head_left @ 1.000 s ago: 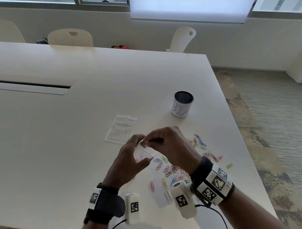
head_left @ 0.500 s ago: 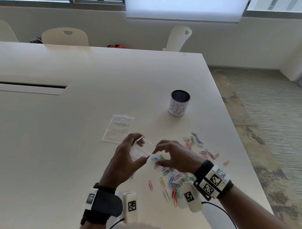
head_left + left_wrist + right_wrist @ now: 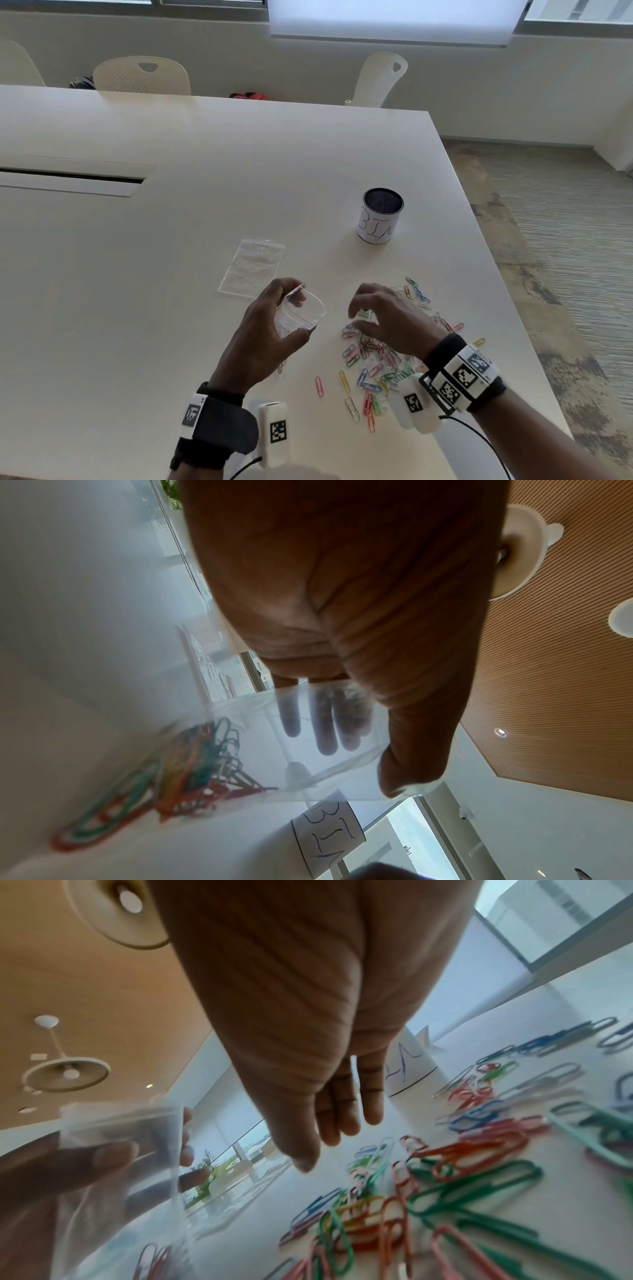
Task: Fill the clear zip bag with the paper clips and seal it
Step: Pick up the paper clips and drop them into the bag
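Zip bag (image 3: 301,313) sits in the left hand (image 3: 263,329), mouth held open toward 3 o'clock. Right hand (image 3: 387,318), fingers loosely spread, hovers over paper clips (image 3: 373,356) on the tabletop (image 3: 171,274). A weak left grip could let the mouth collapse, spilling clips.

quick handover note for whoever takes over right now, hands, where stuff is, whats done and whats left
Left hand: holds the small clear zip bag above the white table, mouth held open toward the right hand.
Right hand: empty, fingers loosely spread just above the pile of coloured paper clips.
Things: a second clear zip bag lies flat beyond the left hand; a mesh cup with a white label stands farther back.
Done: bag opened; the left wrist view shows some clips seemingly already inside.
Left: most clips are on the table; pick them up, drop them in, press the zip shut.
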The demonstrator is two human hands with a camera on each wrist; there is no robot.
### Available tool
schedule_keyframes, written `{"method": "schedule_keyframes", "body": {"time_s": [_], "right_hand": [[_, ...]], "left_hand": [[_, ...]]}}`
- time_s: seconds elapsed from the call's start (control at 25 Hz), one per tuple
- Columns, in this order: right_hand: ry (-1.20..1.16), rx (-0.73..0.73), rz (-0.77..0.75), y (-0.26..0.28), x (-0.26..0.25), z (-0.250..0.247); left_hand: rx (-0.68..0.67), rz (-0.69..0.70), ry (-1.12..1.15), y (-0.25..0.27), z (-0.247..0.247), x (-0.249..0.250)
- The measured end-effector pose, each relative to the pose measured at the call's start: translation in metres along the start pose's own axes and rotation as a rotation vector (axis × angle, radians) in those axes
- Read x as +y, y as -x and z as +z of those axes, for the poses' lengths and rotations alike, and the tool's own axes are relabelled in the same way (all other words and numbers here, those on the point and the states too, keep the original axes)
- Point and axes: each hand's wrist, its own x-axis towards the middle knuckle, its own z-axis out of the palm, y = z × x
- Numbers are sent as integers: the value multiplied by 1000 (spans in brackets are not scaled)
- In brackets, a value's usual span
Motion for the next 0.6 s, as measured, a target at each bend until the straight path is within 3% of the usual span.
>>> {"method": "schedule_keyframes", "body": {"time_s": [0.08, 0.2, 0.36, 0.6], "right_hand": [[-1, 38, 93, 1, 4, -6], [53, -62, 164, 3, 2, -7], [32, -160, 89, 14, -12, 4], [11, -65, 44, 14, -18, 6]], "left_hand": [[-4, -3, 5, -1, 0, 0], [-10, 5, 6, -3, 2, 1], [-10, 16, -2, -5, 3, 0], [-16, 18, -2, -5, 3, -2]]}}
